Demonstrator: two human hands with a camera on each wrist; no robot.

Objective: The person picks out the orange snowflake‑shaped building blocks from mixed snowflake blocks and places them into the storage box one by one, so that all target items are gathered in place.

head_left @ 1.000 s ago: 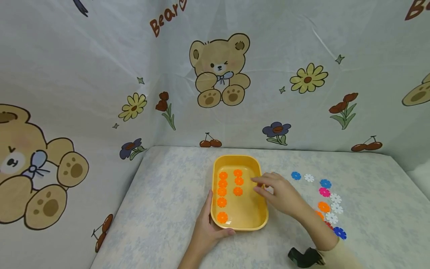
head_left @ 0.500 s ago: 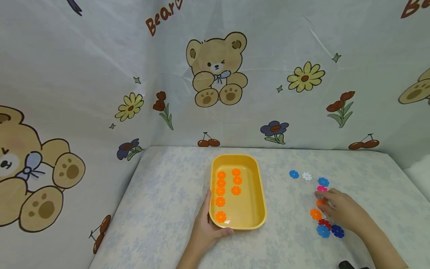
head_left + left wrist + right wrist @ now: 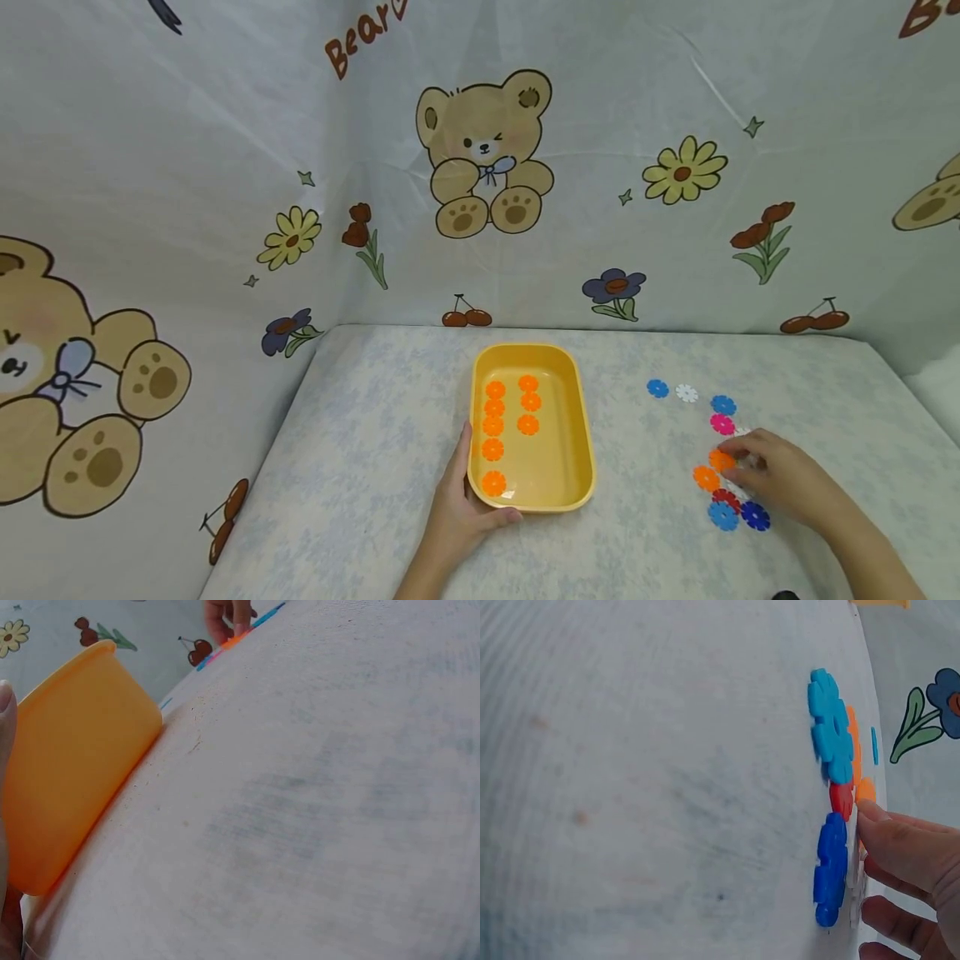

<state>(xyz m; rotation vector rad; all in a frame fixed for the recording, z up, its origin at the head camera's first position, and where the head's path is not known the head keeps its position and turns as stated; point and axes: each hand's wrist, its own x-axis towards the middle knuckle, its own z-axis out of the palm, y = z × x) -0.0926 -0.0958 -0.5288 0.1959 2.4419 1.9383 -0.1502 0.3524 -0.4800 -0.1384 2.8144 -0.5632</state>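
A yellow tray (image 3: pixel 570 467) stands on the table, its orange wall (image 3: pixel 82 750) filling the left of the left wrist view. Several orange notched plastic discs (image 3: pixel 492 449) lie inside it in two columns. My left hand (image 3: pixel 467 521) grips its near left corner, thumb along the front rim. Farther right, my right hand (image 3: pixel 780 477) pinches an orange disc (image 3: pixel 721 461) between thumb and index finger at the edge of a loose group. In the right wrist view the thumb (image 3: pixel 900 836) covers part of that disc, and the other fingers are bent behind it.
Around the right hand lie another orange disc (image 3: pixel 706 478), a red disc (image 3: pixel 725 498), a light blue disc (image 3: pixel 723 516), a dark blue disc (image 3: pixel 755 516) and a pink disc (image 3: pixel 722 424). A white disc (image 3: pixel 686 392) lies farther back. A bear-print cloth (image 3: pixel 495 275) hangs behind the table.
My right hand has left the tray's right side, moved right to the loose discs, and its fingertips have settled on an orange one. My left hand keeps its grip on the tray.
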